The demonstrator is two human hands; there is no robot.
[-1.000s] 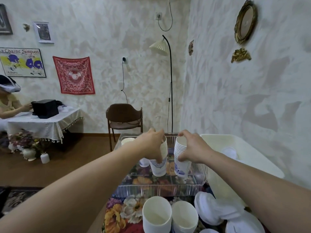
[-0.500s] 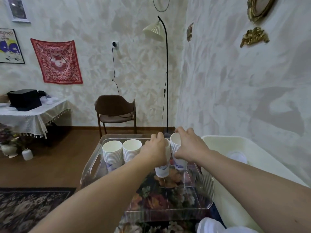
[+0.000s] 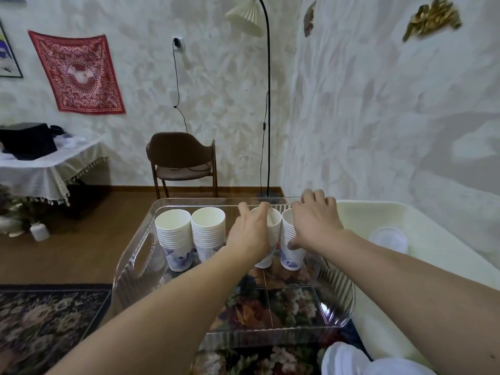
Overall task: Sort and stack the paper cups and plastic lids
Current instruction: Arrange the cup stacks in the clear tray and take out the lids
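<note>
Four upright stacks of white blue-printed paper cups (image 3: pixel 207 234) line the clear tray's twelve-o'clock edge; translucent round plastic lids (image 3: pixel 389 238) lie at three o'clock.

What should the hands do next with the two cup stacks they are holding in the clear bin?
Probably let go of both stacks and draw back. The left hand grips one cup stack and the right hand grips another; both appear to stand upright on the floor of the clear bin, in line with two more stacks at its far side.
</note>
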